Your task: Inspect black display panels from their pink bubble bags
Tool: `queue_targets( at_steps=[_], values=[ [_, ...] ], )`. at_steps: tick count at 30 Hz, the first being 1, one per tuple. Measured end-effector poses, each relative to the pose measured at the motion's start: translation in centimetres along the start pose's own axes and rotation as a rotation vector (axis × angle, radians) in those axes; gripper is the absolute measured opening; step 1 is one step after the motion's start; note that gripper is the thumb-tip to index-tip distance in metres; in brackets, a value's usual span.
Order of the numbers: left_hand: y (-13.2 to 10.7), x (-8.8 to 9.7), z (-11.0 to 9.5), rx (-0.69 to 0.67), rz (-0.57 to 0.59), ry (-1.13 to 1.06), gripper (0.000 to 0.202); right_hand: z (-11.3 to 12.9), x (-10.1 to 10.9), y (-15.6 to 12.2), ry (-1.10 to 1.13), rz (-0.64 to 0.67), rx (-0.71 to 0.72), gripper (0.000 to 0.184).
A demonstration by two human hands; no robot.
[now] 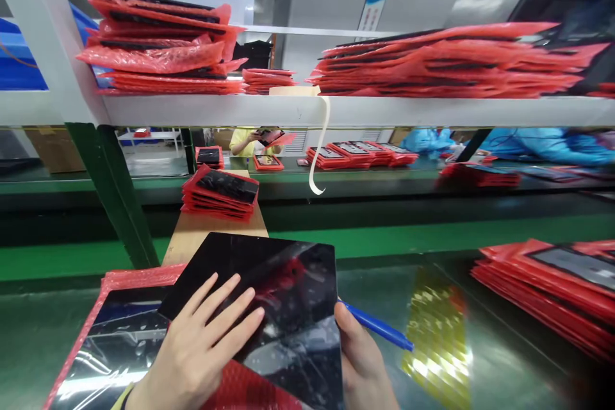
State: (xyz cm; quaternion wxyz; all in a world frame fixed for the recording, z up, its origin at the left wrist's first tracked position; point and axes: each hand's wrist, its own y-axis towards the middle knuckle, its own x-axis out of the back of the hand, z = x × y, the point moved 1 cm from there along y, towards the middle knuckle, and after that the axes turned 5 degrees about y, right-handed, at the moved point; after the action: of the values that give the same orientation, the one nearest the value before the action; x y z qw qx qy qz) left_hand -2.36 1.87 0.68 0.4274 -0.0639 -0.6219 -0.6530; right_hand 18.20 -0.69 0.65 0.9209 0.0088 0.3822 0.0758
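A glossy black glass panel (288, 307) is tilted up in front of me. My left hand (196, 339) lies on its face with the fingers stretched out and spread. My right hand (358, 359) grips the panel's right edge, thumb at the edge and the other fingers mostly hidden. A blue pen (377, 325) sticks out beside that thumb; whether the hand holds it too, I cannot tell. Under the left hand and panel lies another shiny black panel (113, 339) on red bubble wrap (245, 387).
Yellow translucent strips (437, 339) lie right of the pen. Red-wrapped panels are stacked at the right (542, 295), on a wooden board (187, 237) ahead, and along the white shelf (216, 110). A curled paper strip (319, 147) hangs down. Co-workers (533, 141) sit beyond.
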Motion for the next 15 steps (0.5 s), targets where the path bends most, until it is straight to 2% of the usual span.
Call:
queue_targets(
  at_steps=[2, 4, 9, 11, 15],
  values=[
    [0.4, 0.1, -1.1, -0.009, -0.062, -0.051, 0.027, -0.5, -0.2, 0.1, -0.012, 0.018, 0.014, 0.037],
    [0.5, 0.2, -2.2, -0.033, -0.109, -0.143, 0.018, -1.2, -0.1, 0.2, -0.023, 0.027, 0.031, 0.043],
    [-0.3, 1.0, -3.5, 0.106, -0.002, -0.351, 0.018, -2.6, 1.9, 0.0, -0.168, -0.008, 0.092, 0.056],
    [-0.5, 1.5, -3.5, 0.260, -0.066, -0.372, 0.011, -2.8, 2.9, -0.3, -0.202, -0.045, 0.120, 0.062],
    [-0.4, 2.2, -3.5, 0.790, -0.325, -0.279, 0.010, -2.9, 4.1, -1.3, -0.208, -0.119, 0.159, 0.061]
  ],
)
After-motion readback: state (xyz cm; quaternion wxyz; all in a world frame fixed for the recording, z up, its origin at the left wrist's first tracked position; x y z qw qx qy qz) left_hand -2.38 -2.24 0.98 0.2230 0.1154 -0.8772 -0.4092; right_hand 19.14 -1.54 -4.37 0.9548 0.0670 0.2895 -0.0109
